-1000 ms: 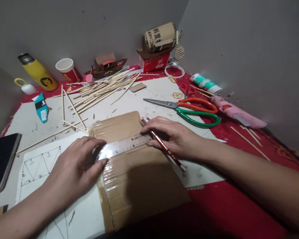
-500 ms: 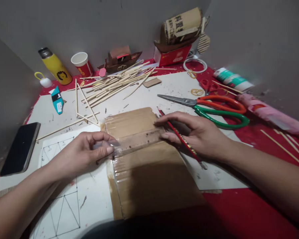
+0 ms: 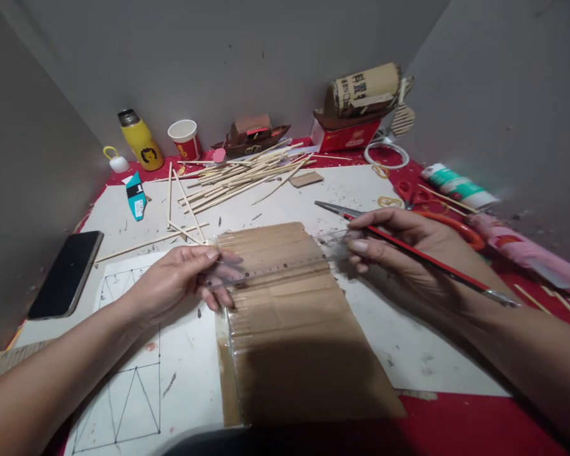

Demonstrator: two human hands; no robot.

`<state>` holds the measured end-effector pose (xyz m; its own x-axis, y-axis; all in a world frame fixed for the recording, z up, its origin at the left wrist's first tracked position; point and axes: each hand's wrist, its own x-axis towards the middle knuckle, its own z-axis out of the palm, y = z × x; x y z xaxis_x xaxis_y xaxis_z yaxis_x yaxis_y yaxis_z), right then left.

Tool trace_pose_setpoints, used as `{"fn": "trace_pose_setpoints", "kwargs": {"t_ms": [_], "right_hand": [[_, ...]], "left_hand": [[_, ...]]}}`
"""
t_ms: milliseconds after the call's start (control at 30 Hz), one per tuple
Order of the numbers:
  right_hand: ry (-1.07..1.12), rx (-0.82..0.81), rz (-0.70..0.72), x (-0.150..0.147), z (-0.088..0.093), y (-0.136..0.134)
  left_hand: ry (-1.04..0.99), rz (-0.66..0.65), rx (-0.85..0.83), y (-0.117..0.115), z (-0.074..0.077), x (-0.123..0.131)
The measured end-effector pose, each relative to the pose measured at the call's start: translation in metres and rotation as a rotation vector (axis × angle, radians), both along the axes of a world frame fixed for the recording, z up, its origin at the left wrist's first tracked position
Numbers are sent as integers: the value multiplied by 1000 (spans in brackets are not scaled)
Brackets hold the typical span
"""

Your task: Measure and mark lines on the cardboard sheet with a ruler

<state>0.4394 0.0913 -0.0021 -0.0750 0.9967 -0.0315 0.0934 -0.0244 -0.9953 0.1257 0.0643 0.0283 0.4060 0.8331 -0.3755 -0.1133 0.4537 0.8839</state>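
A clear plastic ruler (image 3: pixel 275 267) spans between my two hands, slantwise over a brown cardboard piece (image 3: pixel 289 316) with tape along its left side. My left hand (image 3: pixel 183 275) pinches the ruler's left end, its fingers showing through the plastic. In my right hand (image 3: pixel 403 244) a red and black pencil (image 3: pixel 422 254) lies across the fingers, its blunt end toward the wrist. The right fingertips are at the ruler's blurred right end. Beneath my left forearm lies white paper (image 3: pixel 190 367) with drawn triangles in a frame. Scissors (image 3: pixel 335 208) are partly hidden behind my right hand.
Thin wooden sticks (image 3: pixel 237 180) lie heaped behind the cardboard. A phone (image 3: pixel 66 272), teal cutter (image 3: pixel 135 197), yellow bottle (image 3: pixel 142 142) and paper cup (image 3: pixel 184 139) are at left. Model boats (image 3: pixel 251 134) stand along the back wall. Rolls (image 3: pixel 460 183) and small red scissors (image 3: pixel 411 193) sit at right.
The ruler appears lifted off the cardboard, still between both hands. My right hand has moved right and turned, so the pencil now lies across its top, covering the scissors' handles. The view has shifted upward.
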Motion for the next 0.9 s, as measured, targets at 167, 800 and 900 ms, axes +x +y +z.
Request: {"fn": "trace_pose_setpoints", "kwargs": {"t_ms": [167,800,900], "right_hand": [[23,50,-54,8,0,4],[42,-55,-39,15,0,12],[45,-93,-34,13,-2,10]], "left_hand": [[32,40,-5,0,2,-1],[930,151,1282,-24,-8,2],[878,-70,1519,-36,-16,10]]}}
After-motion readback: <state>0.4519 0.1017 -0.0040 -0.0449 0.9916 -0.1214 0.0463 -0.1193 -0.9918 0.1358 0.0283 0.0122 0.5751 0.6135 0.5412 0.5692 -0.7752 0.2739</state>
